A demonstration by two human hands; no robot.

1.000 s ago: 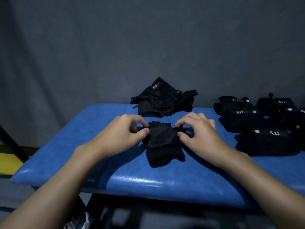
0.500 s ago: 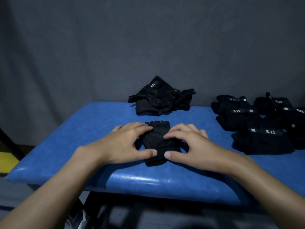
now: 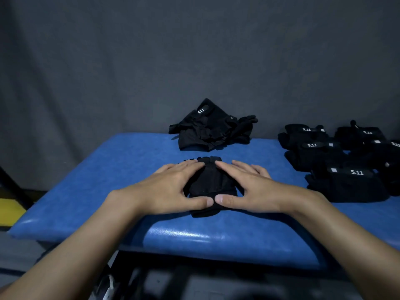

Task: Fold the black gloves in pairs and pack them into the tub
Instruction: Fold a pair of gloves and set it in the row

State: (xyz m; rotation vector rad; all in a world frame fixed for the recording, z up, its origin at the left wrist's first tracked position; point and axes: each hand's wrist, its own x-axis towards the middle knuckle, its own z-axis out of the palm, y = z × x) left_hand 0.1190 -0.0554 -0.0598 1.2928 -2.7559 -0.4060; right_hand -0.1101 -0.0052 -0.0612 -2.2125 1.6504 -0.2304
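Left hand (image 3: 171, 189) and right hand (image 3: 249, 187) flat on the black gloves (image 3: 207, 182).
We see the gloves lying on the blue table (image 3: 108, 169) near its front edge, long axis running away from us, finger ends toward the wall. Both hands press down with straight fingers, gripping nothing, thumbs meeting tip to tip at the near end. The fabric looks matte, dark, stacked and creased.

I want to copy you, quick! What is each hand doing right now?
Left hand: open, fingers straight, pressing on the gloves.
Right hand: open, pressing on the same gloves.
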